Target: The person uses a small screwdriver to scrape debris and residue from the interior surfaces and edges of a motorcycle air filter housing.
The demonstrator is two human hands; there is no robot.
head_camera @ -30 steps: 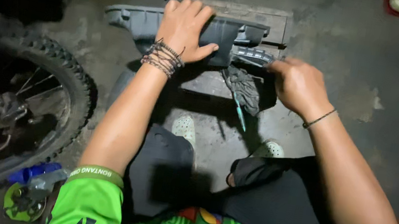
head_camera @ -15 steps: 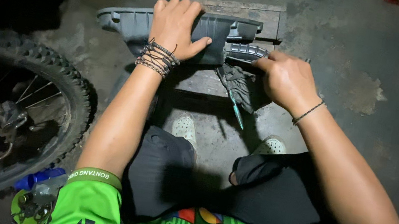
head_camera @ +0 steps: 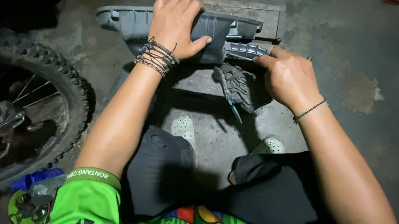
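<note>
A big knobby wheel (head_camera: 7, 113) with spokes stands at the person's left on the concrete floor (head_camera: 389, 62). In front of the knees, a long grey plastic cover (head_camera: 129, 18) lies across a low grey block (head_camera: 257, 14). The left hand (head_camera: 176, 23) presses flat on this cover, fingers spread, thumb hooked over its near edge. The right hand (head_camera: 288, 75) is closed around a ribbed grey grip (head_camera: 244, 51) beside the cover. Under it hangs a dark rag (head_camera: 241, 84)
</note>
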